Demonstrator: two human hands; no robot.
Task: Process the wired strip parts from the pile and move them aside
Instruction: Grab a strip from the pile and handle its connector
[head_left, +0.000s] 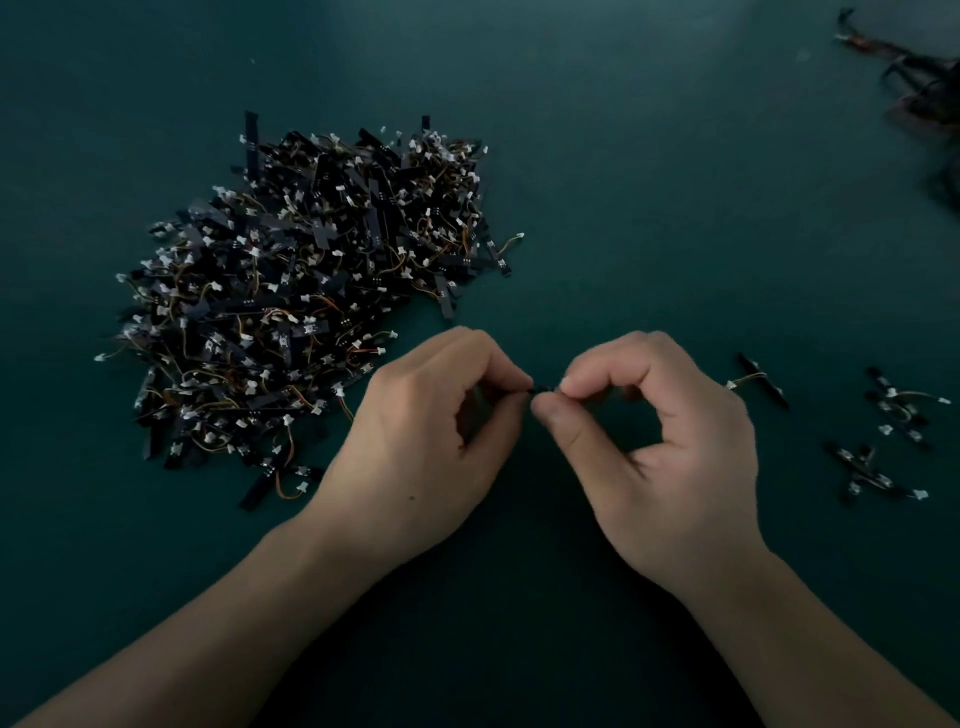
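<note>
A big pile (306, 291) of black strip parts with thin wires and white connectors lies on the dark green table at the left. In front of it, my left hand (431, 431) and my right hand (660, 447) meet at the fingertips. Between them they pinch one small black strip part (543, 388), almost wholly hidden by the fingers. Several strip parts (883, 431) lie spread out on the table to the right of my right hand, the nearest one (761, 380) close to its knuckles.
The dark green table surface (623, 208) fills the view. A blurred dark tangle of wires and parts (919, 88) sits at the far right corner.
</note>
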